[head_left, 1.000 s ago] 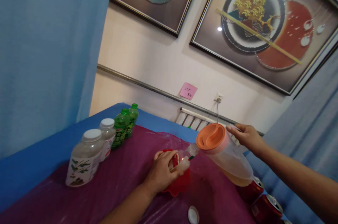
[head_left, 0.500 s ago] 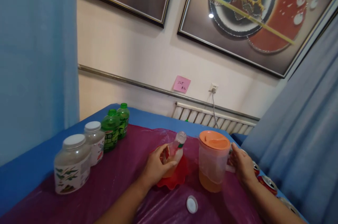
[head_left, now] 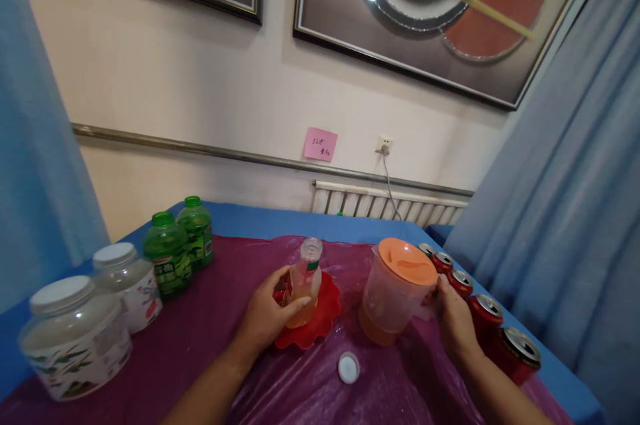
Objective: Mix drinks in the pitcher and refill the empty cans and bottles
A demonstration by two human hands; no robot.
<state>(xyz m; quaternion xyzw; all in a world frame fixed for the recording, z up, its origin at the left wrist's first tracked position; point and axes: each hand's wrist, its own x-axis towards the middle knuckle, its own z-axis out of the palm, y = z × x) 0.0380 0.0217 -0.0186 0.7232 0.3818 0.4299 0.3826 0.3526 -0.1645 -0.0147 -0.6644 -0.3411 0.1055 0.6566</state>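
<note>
My left hand (head_left: 267, 308) is closed around a clear glass bottle (head_left: 306, 281) with some yellowish liquid in it and no cap on its mouth. The bottle stands at the red scalloped dish (head_left: 323, 315). By its handle, my right hand (head_left: 454, 318) grips a clear plastic pitcher (head_left: 387, 295) with an orange lid (head_left: 407, 261). Amber liquid lies low in the pitcher, which leans slightly to the right. On the purple sheet (head_left: 280, 385), a white cap (head_left: 349, 367) lies between the two hands, nearer to me.
Two white-lidded jars (head_left: 75, 338) (head_left: 131, 285) and two green bottles (head_left: 167, 255) (head_left: 197, 231) line the left side. Several red cans (head_left: 485, 315) stand along the right edge of the blue table (head_left: 245, 217). Blue curtains (head_left: 560, 165) hang at both sides.
The view has shifted, bringing more of the cans into sight on the right. The pitcher now leans, its top to the right. Both hands keep their holds.
</note>
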